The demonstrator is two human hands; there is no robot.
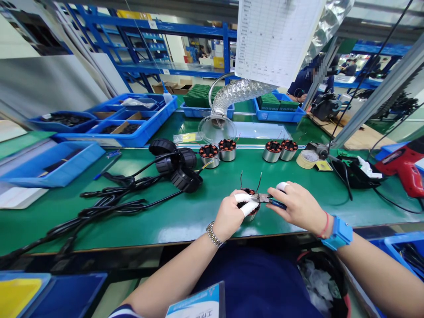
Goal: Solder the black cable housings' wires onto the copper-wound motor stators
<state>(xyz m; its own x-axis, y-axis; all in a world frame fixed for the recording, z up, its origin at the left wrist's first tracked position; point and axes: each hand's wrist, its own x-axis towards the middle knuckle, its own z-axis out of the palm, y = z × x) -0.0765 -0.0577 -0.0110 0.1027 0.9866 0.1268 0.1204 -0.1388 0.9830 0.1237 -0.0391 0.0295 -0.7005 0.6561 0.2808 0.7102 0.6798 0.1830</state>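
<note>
A motor stator point(252, 217) with copper windings and a silvery metal shell stands on the green bench in front of me, two thin wires rising from its far side. My left hand point(229, 214), with white finger covers, is at its top; thumb and forefinger are closed close to the plier jaws. What they pinch is too small to make out. My right hand point(300, 206) grips pliers point(277, 203) with dark blue handles, and their metal jaws reach over the stator beside the left fingertips. The hands partly hide the stator.
More stators point(209, 155) stand farther back. Black cables with round black caps point(187, 176) lie to the left. Blue bins point(142, 137) are behind them. A funnel-ended duct point(217, 128) hangs at the back. Tape point(307, 159) and a red power tool point(402, 168) are right.
</note>
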